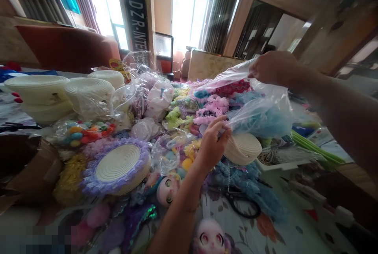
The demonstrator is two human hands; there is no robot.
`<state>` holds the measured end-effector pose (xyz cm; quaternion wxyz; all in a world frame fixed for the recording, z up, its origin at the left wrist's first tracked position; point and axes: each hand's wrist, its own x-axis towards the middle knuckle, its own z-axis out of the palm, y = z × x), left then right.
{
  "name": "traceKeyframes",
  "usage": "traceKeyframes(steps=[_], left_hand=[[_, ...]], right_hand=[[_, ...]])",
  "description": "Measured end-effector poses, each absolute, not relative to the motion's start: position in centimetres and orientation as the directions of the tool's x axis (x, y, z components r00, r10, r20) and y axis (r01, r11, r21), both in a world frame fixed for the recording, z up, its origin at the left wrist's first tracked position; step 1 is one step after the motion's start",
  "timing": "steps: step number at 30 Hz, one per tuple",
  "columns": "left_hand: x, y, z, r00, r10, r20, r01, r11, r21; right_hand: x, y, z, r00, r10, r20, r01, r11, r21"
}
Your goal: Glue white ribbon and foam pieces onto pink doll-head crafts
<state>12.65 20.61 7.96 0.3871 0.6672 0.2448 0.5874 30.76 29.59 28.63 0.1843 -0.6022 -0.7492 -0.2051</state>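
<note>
My right hand (273, 67) is closed on the upper edge of a clear plastic bag (260, 108), lifting it above the table. The bag is filled with blue frilly lace. My left hand (213, 142) pinches the bag's lower edge, fingers pressed together. Just right of that hand lies a small cream straw hat (243, 148). Behind the bag are heaps of pink, red and green lace trim (211, 106).
A straw hat with purple lace (118, 165) lies at the left. Stacked cream hats (39, 92) stand behind it, with a bag of coloured pompoms (85, 132). Doll heads (168, 189) and scissors (243, 204) lie near me. A cardboard box (26, 167) is far left.
</note>
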Motion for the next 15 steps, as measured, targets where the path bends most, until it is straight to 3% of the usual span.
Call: traceKeyframes(steps=[2, 4, 6, 8, 9, 11, 13, 15], left_hand=[[12.7, 20.6, 7.9, 0.177, 0.787, 0.590, -0.133, -0.575, 0.807], [12.7, 20.8, 7.7, 0.152, 0.796, 0.586, -0.146, -0.568, 0.810], [12.7, 21.2, 7.5, 0.109, 0.806, 0.582, -0.181, -0.559, 0.809], [12.5, 21.6, 7.3, 0.034, 0.826, 0.563, -0.237, -0.540, 0.807], [12.3, 21.8, 7.3, -0.018, 0.841, 0.541, -0.258, -0.527, 0.810], [11.7, 22.1, 7.4, -0.119, 0.866, 0.486, -0.278, -0.499, 0.820], [11.2, 22.3, 7.6, -0.197, 0.872, 0.449, -0.268, -0.488, 0.831], [10.7, 22.2, 7.9, -0.235, 0.866, 0.441, -0.245, -0.491, 0.836]], right_hand=[[29.9, 29.0, 28.4, -0.215, 0.782, 0.584, 0.953, 0.299, -0.049], [28.9, 28.2, 28.5, -0.136, 0.742, 0.656, 0.810, 0.465, -0.358], [28.1, 27.2, 28.8, -0.034, 0.779, 0.625, 0.557, 0.535, -0.636], [27.6, 26.2, 28.9, -0.002, 0.830, 0.558, 0.424, 0.506, -0.751], [27.6, 25.7, 28.8, 0.000, 0.831, 0.556, 0.455, 0.495, -0.740], [27.6, 24.9, 28.6, -0.051, 0.802, 0.596, 0.699, 0.455, -0.552], [27.6, 24.2, 28.1, -0.182, 0.827, 0.532, 0.950, 0.287, -0.120], [27.6, 23.8, 27.7, -0.220, 0.904, 0.365, 0.943, 0.102, 0.317]])
